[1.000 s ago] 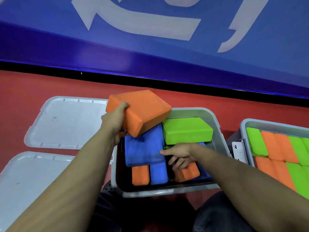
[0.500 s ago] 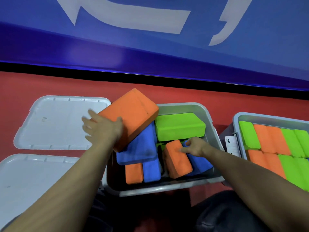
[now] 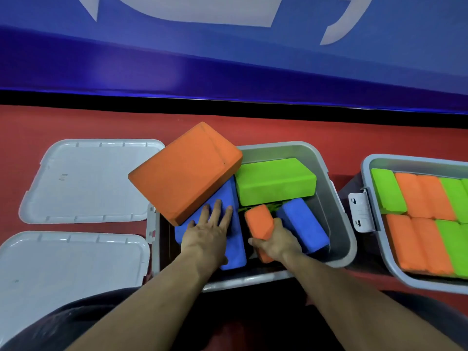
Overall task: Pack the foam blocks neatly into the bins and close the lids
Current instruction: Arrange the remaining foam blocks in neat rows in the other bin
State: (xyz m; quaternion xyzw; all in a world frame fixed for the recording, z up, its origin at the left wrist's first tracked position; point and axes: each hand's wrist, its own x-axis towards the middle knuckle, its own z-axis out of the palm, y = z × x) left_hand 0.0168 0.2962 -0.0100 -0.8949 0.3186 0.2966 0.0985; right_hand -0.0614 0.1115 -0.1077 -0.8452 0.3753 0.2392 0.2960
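In the head view the middle bin [image 3: 336, 224] on the red floor [image 3: 76, 122] holds a jumble: a large orange block [image 3: 184, 171] tilts over its far-left rim, long axis running near-left to far-right, atop a blue block [image 3: 235, 247] where the left hand [image 3: 206, 234] lies, fingers straight and spread. The right hand [image 3: 276, 243] curls its fingers round a small orange block [image 3: 259, 220] standing on end, between that blue block and another blue block [image 3: 302, 224], with a green block [image 3: 276, 181] lying flat along the far side. 2 lids [image 3: 83, 181] lie at left, and a packed bin [image 3: 367, 168] sits at right.
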